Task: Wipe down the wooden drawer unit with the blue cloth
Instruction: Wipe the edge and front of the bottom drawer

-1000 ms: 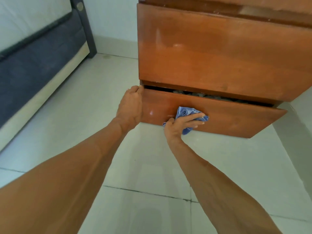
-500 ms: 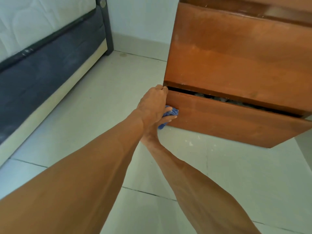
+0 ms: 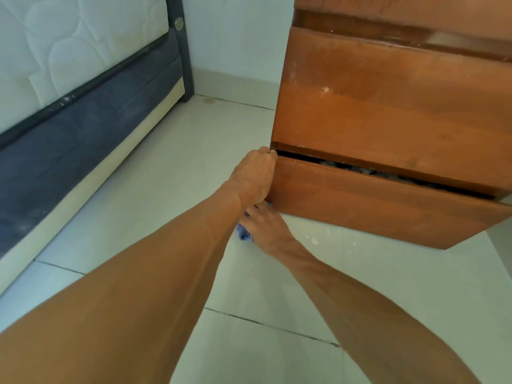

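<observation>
Fingers of my left hand (image 3: 255, 176) curl over the top left corner of the slightly open bottom drawer (image 3: 374, 206) of the orange-brown wooden drawer unit (image 3: 388, 106); my right hand (image 3: 266, 227) covers the crumpled blue cloth (image 3: 243, 233) at that drawer's lower left corner; its grip I cannot tell.

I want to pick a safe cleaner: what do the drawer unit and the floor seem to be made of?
Drawer unit: looks like wood or veneer, reddish-brown with a worn semi-gloss varnish; faint grain and pale scuffs show.
Floor: probably glazed tile, pale, slightly shiny, with dark grout lines.
</observation>
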